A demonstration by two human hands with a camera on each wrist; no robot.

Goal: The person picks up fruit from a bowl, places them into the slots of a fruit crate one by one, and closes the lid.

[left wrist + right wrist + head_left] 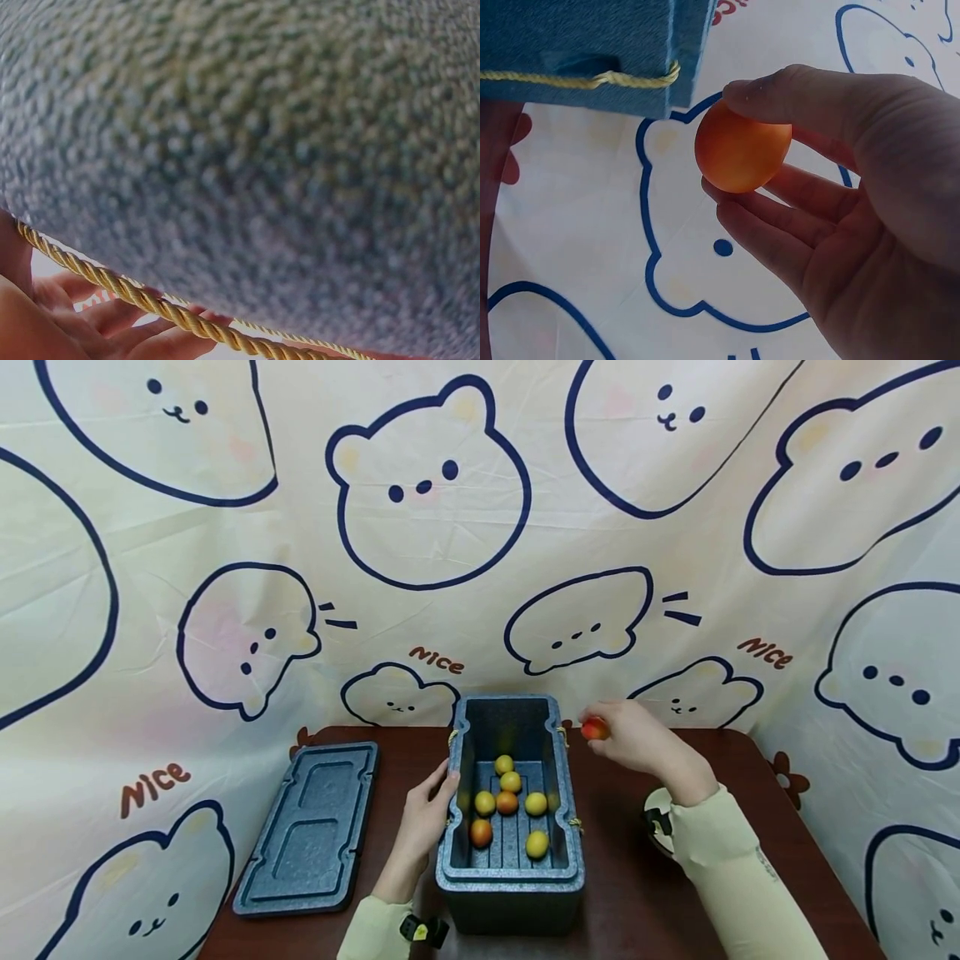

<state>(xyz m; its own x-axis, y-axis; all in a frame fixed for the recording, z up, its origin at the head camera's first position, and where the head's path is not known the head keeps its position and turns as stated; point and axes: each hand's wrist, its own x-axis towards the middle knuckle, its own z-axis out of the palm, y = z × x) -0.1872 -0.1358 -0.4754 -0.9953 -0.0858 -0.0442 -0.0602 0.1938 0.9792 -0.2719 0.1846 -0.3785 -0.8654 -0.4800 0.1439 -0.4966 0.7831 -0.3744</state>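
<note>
My right hand (633,735) is raised just outside the right wall of a blue-grey foam box (510,875). Between its thumb and fingers it pinches a small, round orange-red fruit (742,146). Against the box's left wall lies my left hand (426,814), thumb near the rim. The left wrist view shows its fingers (112,315) loosely extended by a gold twisted rope (187,319) on the box's side. Inside the open box, several yellow fruits (536,844) and two orange ones, one an orange fruit (481,833), lie spread over the ribbed floor.
Left of the box, the blue-grey lid (322,827) lies flat on the dark brown table (615,877). A pale round dish (657,798) stands on the right, partly hidden by my right wrist. A cloth backdrop (427,543) with bear drawings hangs behind the table.
</note>
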